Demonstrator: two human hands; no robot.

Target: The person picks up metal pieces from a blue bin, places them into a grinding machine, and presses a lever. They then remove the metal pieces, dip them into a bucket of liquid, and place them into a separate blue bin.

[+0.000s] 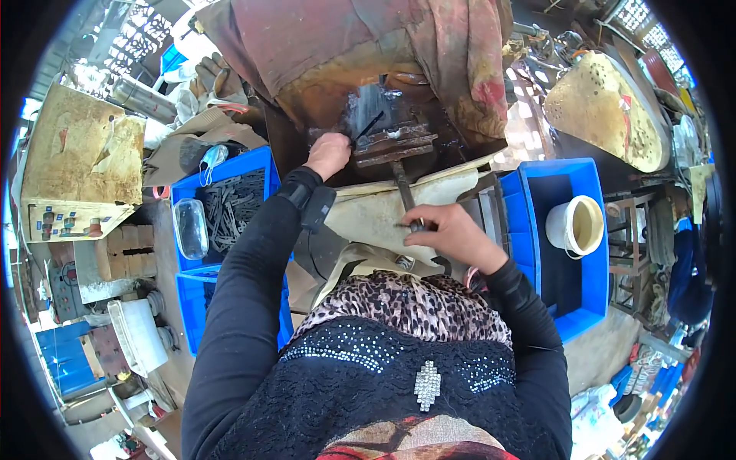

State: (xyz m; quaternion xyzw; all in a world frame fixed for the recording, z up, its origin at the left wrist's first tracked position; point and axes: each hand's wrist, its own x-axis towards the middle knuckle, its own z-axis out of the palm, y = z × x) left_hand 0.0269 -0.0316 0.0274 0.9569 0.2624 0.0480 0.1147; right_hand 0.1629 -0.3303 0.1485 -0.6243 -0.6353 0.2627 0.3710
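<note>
In front of me is a rusty metal clamp-like fixture (pixel 395 146), wet and dirty, under a stained hood. My left hand (pixel 330 156) is closed at the fixture's left side, its fingers pinching a thin dark metal strip (pixel 369 126) that slants up to the right over the fixture. A whitish spray or sheen (pixel 370 106) shows just behind the strip. From the fixture a metal bar handle (pixel 402 184) runs down toward me. My right hand (pixel 456 234) is wrapped around the near end of this handle, thumb and fingers closed on it.
A blue crate (pixel 270 165) at left holds many dark metal strips, with a clear plastic container (pixel 190 228) on its edge. The blue crate (pixel 529 253) at right holds a white bucket (pixel 576 227). Reddish-brown cloth (pixel 330 38) drapes over the machine. Gloves (pixel 215 80) lie far left.
</note>
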